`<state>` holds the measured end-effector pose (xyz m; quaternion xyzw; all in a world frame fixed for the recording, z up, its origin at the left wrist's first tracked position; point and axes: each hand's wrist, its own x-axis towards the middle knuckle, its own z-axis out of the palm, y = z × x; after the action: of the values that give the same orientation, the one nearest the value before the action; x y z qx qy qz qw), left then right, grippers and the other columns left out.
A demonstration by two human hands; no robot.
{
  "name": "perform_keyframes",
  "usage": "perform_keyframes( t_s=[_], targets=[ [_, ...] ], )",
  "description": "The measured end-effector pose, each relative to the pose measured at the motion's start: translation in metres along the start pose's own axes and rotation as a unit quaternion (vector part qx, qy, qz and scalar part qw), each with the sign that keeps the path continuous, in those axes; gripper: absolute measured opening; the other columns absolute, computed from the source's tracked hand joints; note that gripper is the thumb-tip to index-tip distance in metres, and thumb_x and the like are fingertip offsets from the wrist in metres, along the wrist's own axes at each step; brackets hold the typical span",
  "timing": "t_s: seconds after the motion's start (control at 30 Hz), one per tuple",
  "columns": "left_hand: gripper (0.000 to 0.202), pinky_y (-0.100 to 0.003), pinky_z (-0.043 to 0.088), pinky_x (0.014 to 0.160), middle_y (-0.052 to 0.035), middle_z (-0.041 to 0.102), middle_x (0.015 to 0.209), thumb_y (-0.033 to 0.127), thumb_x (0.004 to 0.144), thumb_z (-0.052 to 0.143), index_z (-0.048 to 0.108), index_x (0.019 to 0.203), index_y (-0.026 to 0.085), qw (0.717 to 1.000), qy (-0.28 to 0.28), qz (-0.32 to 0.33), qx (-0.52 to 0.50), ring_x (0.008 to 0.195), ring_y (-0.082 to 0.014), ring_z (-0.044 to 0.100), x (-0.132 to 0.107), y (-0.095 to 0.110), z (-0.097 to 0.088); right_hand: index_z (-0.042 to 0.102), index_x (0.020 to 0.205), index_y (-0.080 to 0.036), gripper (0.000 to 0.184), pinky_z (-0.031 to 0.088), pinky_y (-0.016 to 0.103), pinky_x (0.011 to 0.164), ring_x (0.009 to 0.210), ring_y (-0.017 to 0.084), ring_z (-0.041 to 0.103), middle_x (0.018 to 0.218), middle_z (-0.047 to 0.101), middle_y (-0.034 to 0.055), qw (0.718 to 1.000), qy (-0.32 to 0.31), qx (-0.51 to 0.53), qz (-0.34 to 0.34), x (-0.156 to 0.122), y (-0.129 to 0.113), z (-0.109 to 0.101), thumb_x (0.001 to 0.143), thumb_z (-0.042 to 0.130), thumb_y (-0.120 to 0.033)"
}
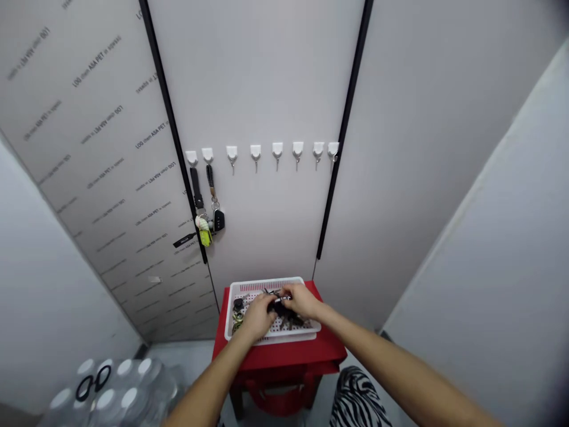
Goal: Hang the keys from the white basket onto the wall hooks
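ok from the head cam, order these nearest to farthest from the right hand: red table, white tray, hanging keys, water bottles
From the right hand:
1. white tray: directly beneath the hand
2. red table: under the tray
3. hanging keys: up and to the left
4. water bottles: far down at lower left

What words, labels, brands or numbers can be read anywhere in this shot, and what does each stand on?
"LOG chem ASA PET": repeated in slanted dark print on the grey wall panel; the other printed lines there are too small or blurred to read.
Black tag by the hanging keys: small white print, too small to read.
Black key fob: button markings too small to read.
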<state>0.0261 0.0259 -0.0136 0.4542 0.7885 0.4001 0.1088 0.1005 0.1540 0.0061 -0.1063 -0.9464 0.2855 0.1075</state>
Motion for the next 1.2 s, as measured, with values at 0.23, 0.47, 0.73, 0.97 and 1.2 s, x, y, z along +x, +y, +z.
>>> perform_keyframes(
  t_s=[0.23, 0.47, 0.73, 0.97, 1.2],
  targets=[
    [0.016, -0.021, 0.032, 0.05, 0.0014, 0.048, 0.049, 0.022, 0.06, 0.042, 0.055, 0.062, 0.013, 0.98, 0.021, -0.087, -0.177, 0.049, -0.0093, 0.042, 0.019, 0.013, -0.011, 0.056, 0.068, -0.013, 0.014, 0.033, 0.019, 0.046, 0.046, 0.007, 0.042, 0.052, 0.052, -0.002, 0.969, -0.015, 0.239, 0.065, 0.008, -0.007, -0.008, 0.058, 0.047, -0.02],
    [0.01, -0.019, 0.029, 0.042, 0.0055, 0.042, 0.039, 0.022, 0.052, 0.05, 0.05, 0.054, 0.013, 0.955, 0.041, -0.074, -0.284, 0.038, -0.0054, 0.036, 0.046, 0.045, -0.073, 0.058, 0.064, -0.013, 0.018, 0.032, 0.019, 0.049, 0.049, 0.007, 0.04, 0.054, 0.052, -0.002, 0.953, 0.031, 0.301, -0.005, 0.028, -0.05, -0.035, 0.061, 0.046, -0.025],
    [0.013, -0.021, 0.038, 0.055, 0.001, 0.053, 0.058, 0.024, 0.056, 0.05, 0.052, 0.063, 0.014, 0.937, 0.226, 0.013, -0.265, 0.057, -0.0088, 0.049, 0.073, 0.079, -0.145, 0.052, 0.056, -0.012, 0.015, 0.03, 0.018, 0.042, 0.043, 0.005, 0.039, 0.047, 0.047, -0.0036, 0.887, 0.205, 0.414, -0.02, 0.103, -0.131, -0.091, 0.055, 0.05, -0.027],
    [0.023, -0.024, 0.038, 0.069, -0.0042, 0.059, 0.079, 0.016, 0.059, 0.047, 0.054, 0.081, 0.014, 0.941, 0.288, 0.093, -0.15, 0.071, -0.0112, 0.052, 0.106, 0.094, -0.182, 0.048, 0.054, -0.013, 0.009, 0.034, 0.018, 0.043, 0.039, 0.004, 0.041, 0.045, 0.047, -0.0054, 0.847, 0.25, 0.467, -0.038, 0.165, -0.178, -0.123, 0.052, 0.051, -0.022],
    [0.027, -0.024, 0.039, 0.069, -0.0055, 0.059, 0.083, 0.014, 0.061, 0.045, 0.053, 0.087, 0.014, 0.952, 0.3, 0.045, -0.038, 0.072, -0.0128, 0.053, 0.118, 0.096, -0.199, 0.049, 0.054, -0.013, 0.008, 0.036, 0.018, 0.042, 0.038, 0.004, 0.04, 0.047, 0.05, -0.0034, 0.866, 0.292, 0.405, 0.011, 0.199, -0.187, -0.123, 0.057, 0.046, -0.02]
  ],
)
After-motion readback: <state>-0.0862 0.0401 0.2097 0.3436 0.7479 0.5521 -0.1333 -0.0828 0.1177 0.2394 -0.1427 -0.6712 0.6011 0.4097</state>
